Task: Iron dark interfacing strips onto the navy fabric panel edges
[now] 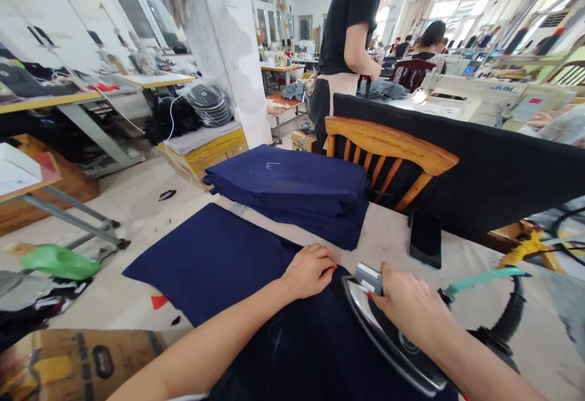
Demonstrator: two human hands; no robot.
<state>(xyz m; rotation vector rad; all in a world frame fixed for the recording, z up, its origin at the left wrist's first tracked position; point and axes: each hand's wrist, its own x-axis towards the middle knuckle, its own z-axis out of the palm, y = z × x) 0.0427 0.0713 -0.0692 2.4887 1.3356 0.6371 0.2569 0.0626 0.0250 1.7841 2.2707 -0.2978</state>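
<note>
A navy fabric panel lies across the table in front of me, its left part reaching past the table edge. My left hand is closed at the panel's far edge, fingers curled and pinching the cloth. Wrapped round the handle of a steam iron is my right hand. The iron's metal soleplate rests on the right part of the navy cloth, its tip close to my left fingers. Behind the panel sits a stack of folded navy fabric with a chalk mark on top.
A phone lies on the pale tabletop, right of the stack. The iron's teal hose runs rightward. A wooden chair stands against the far edge, and a person stands beyond it. A cardboard box is at lower left.
</note>
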